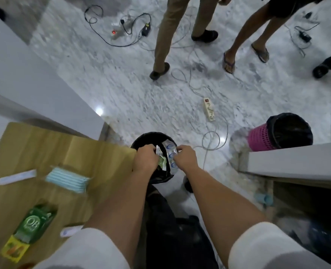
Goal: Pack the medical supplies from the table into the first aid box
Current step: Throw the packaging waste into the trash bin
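Observation:
Both my hands reach over a black-lined bin [141, 139] on the floor, just past the wooden table's corner. My left hand [145, 159] grips a crumpled white and green wrapper [161, 161]. My right hand [186, 159] pinches a clear plastic pack with blue rings [170, 152], which hangs into the bin. On the table [94, 152] lie a stack of light blue face masks [67, 180], a long white strip packet [16, 177], a green and yellow box [29, 230] and a small white packet [70, 231]. No first aid box is in view.
A pink bin with a black liner [281, 132] stands at the right beside a grey ledge [296, 160]. Power strips [209, 109] and cables lie across the marble floor. Legs of people [164, 35] stand at the far side. A white wall runs along the left.

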The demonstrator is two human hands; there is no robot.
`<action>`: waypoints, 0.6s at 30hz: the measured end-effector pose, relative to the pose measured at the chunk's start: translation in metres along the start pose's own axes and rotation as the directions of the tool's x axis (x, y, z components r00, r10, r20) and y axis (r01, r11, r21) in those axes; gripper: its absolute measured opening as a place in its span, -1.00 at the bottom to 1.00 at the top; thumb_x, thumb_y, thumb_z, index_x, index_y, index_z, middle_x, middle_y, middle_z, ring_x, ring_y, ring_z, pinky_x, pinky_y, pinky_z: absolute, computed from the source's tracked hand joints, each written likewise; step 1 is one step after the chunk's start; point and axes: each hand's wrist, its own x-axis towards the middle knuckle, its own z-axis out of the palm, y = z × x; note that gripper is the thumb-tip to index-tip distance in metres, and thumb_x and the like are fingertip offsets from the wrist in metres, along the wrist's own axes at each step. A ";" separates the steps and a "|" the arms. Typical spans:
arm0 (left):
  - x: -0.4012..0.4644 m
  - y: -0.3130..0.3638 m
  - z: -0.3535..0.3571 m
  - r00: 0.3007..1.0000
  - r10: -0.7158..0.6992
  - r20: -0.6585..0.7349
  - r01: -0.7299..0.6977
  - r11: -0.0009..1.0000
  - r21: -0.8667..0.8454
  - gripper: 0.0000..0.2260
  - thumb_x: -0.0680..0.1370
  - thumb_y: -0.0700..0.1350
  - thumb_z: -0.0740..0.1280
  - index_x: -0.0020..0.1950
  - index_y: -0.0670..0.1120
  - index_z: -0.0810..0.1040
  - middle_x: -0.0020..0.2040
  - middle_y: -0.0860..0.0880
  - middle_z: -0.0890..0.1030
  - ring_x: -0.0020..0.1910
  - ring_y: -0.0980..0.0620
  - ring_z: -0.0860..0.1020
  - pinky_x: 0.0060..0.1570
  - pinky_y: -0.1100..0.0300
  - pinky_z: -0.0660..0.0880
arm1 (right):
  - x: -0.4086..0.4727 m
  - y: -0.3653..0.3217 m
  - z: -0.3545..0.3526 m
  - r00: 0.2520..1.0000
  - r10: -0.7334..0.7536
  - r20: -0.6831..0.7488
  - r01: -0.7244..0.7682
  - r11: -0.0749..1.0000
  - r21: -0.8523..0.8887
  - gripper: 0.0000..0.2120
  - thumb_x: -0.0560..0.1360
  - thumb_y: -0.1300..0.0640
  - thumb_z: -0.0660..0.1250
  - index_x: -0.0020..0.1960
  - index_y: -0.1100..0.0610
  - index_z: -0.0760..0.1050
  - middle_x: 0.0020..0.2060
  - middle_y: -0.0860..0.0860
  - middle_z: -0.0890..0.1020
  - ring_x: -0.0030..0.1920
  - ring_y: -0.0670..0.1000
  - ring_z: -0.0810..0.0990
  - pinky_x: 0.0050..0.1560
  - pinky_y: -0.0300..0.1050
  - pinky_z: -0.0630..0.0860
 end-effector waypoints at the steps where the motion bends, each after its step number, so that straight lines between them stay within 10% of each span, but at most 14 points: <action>1: 0.007 0.000 0.001 1.000 0.009 0.012 -0.009 1.000 0.011 -0.84 0.58 -0.17 0.37 0.14 -0.15 0.64 0.01 -0.09 0.69 -0.09 -0.09 0.60 -0.16 0.04 0.52 | 0.006 0.000 0.002 1.000 -0.009 0.014 0.009 1.000 -0.024 -0.62 0.44 0.28 0.35 0.26 0.25 0.60 0.04 0.21 0.71 0.08 0.20 0.67 -0.01 -0.04 0.59; 10: -0.009 0.009 -0.030 0.995 0.091 -0.042 -0.085 0.987 0.135 -0.66 0.64 0.03 0.34 0.35 -0.09 0.59 0.21 -0.07 0.67 0.17 -0.08 0.62 0.04 0.07 0.55 | -0.014 -0.029 -0.006 0.976 -0.205 0.079 0.220 0.919 -0.326 -0.97 0.45 0.22 0.32 -0.12 0.14 0.48 -0.25 0.05 0.57 -0.17 0.12 0.60 -0.39 -0.14 0.31; 18: -0.112 -0.038 -0.124 0.956 0.165 -0.243 -0.081 0.943 0.324 -0.67 0.57 0.09 0.30 0.21 -0.09 0.60 0.15 -0.05 0.60 0.05 -0.09 0.59 -0.13 0.07 0.46 | -0.110 -0.106 -0.015 0.836 -0.515 0.192 0.511 0.600 -0.616 -0.68 0.52 -0.12 0.37 0.03 0.13 0.47 -0.03 0.07 0.58 0.01 0.15 0.61 -0.14 -0.02 0.54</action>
